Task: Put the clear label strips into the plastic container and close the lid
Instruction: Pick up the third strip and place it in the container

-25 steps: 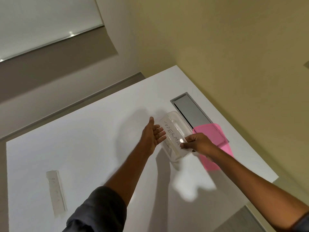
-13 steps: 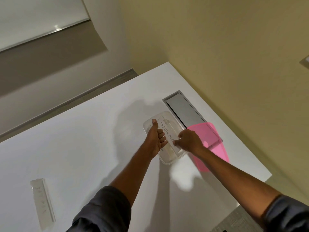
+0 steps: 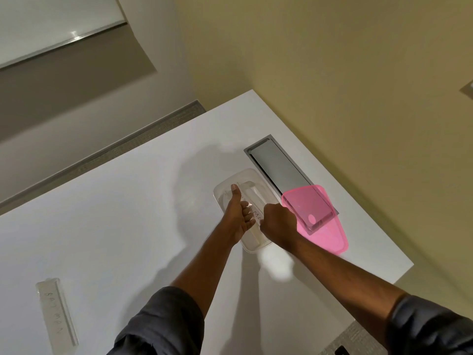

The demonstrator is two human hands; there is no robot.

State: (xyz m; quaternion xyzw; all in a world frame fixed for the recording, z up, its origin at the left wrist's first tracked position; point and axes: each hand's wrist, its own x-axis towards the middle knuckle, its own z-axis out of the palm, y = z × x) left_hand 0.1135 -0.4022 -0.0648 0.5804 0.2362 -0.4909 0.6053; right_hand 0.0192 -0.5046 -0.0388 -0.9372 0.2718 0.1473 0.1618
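A clear plastic container stands open on the white table. A clear label strip with handwriting lies lengthwise inside it. My left hand is on the container's left side, thumb stretched along it and fingers curled in against the strip. My right hand is closed on the near end of that strip, low in the container. The pink lid lies flat just right of the container. A second clear label strip lies at the table's near left, far from both hands.
A grey recessed panel is set into the table behind the container, and the pink lid partly covers it. The table's right edge runs close to the lid. A yellow wall rises beyond the table.
My right hand has lowered the strip from above the container down into it. My left hand has moved from beside the container onto its left side.
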